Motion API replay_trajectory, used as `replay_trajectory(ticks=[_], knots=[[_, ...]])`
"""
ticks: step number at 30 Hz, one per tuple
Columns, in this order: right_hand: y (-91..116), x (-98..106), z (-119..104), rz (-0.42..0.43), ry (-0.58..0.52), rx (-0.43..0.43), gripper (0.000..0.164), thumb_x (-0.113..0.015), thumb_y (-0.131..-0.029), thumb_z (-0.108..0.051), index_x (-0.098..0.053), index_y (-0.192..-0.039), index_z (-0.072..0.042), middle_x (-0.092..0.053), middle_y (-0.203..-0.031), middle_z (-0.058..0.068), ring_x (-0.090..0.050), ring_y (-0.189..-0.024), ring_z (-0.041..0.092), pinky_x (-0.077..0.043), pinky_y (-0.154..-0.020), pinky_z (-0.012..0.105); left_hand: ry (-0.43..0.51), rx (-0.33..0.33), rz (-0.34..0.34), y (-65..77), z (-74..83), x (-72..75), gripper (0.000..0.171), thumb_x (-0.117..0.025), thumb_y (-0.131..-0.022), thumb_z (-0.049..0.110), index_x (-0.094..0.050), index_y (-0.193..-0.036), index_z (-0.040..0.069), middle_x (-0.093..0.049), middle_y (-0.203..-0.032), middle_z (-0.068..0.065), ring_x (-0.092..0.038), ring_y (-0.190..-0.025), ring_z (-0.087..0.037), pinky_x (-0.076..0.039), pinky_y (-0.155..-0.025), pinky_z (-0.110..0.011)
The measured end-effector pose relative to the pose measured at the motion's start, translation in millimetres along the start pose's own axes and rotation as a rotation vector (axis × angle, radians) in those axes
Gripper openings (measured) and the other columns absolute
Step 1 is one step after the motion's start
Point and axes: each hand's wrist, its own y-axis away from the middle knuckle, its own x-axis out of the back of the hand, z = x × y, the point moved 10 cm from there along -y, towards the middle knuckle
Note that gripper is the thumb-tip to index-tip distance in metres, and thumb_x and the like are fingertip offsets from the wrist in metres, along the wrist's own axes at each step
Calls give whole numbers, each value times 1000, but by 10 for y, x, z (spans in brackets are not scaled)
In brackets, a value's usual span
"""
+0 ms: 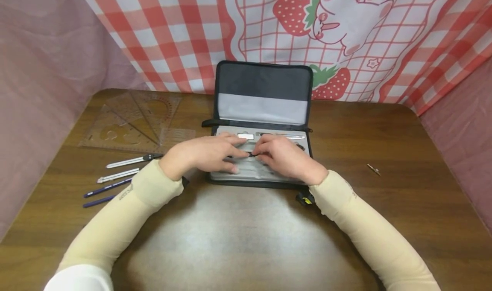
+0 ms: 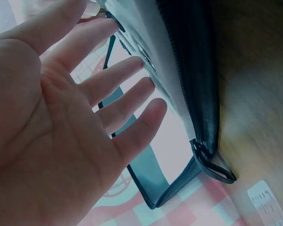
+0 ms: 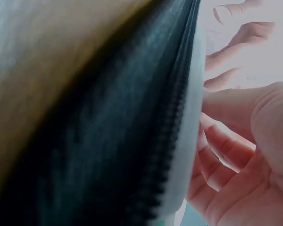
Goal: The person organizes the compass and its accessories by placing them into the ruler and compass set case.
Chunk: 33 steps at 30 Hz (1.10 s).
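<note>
A black zip case [image 1: 265, 81] stands unfolded at the middle of the table, its lid upright. Its grey moulded tray [image 1: 242, 175] holds a white block [image 1: 246, 136] and a slim metal instrument [image 1: 284, 135]. My left hand [image 1: 209, 152] reaches over the tray from the left, fingers extended, the index fingertip touching a small dark piece [image 1: 251, 155]. From the other side, my right hand [image 1: 284, 156] pinches that piece between thumb and fingers; its kind is too small to tell. The left wrist view shows the left palm [image 2: 52, 122] beside the case, with its fingers spread.
Left of the case lie clear drawing templates [image 1: 130, 120], a compass-like tool [image 1: 130, 161], a similar white tool [image 1: 119, 176] and two blue pencils [image 1: 107, 188]. A black-and-yellow object [image 1: 305, 198] is by the right wrist. A small metal piece [image 1: 373, 169] lies farther right.
</note>
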Motion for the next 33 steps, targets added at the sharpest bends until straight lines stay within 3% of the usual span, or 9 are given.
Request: replay_trajectory(ticks=[14,19,25,30,33], knots=[[23,-42,-67,-92,46,84,27,-61,-85,-10,-67,-111,-14,-52,-104,0,-50,-95,12,-42,-81,30,-53,32,6,-20,0,-3,51,-50,-91,46,-44,-138,26,-22,-151,-4,-18,-135,-22,-26,-103,-36],[36,-53,-25,-133,-3,64,27,-59,-87,-10,-67,-112,-13,-53,-106,-1,-50,-96,11,-42,-83,29,-51,70,-15,-22,-32,-32,51,-48,-91,48,-43,-138,29,-20,-152,0,-16,-136,-20,-28,-102,-37],[59,-47,10,-186,-50,46,27,-59,-87,-9,-66,-112,-14,-53,-109,-2,-50,-97,9,-42,-84,29,-70,60,-15,-17,-24,-37,49,-48,-92,46,-43,-138,29,-20,-152,-2,-17,-136,-22,-30,-101,-38],[80,27,47,-177,-85,35,26,-59,-88,-11,-65,-113,-13,-57,-111,-3,-52,-100,9,-42,-86,29,-75,61,-25,-18,-16,-45,50,-48,-92,46,-41,-139,30,-18,-153,-2,-15,-137,-23,-29,-102,-39],[154,318,184,-82,-74,-13,23,-59,-89,-16,-66,-111,-15,-62,-106,-6,-55,-94,6,-44,-81,29,-81,58,-31,-36,2,-49,50,-48,-92,45,-40,-140,30,-16,-153,-2,-13,-137,-23,-29,-102,-39]])
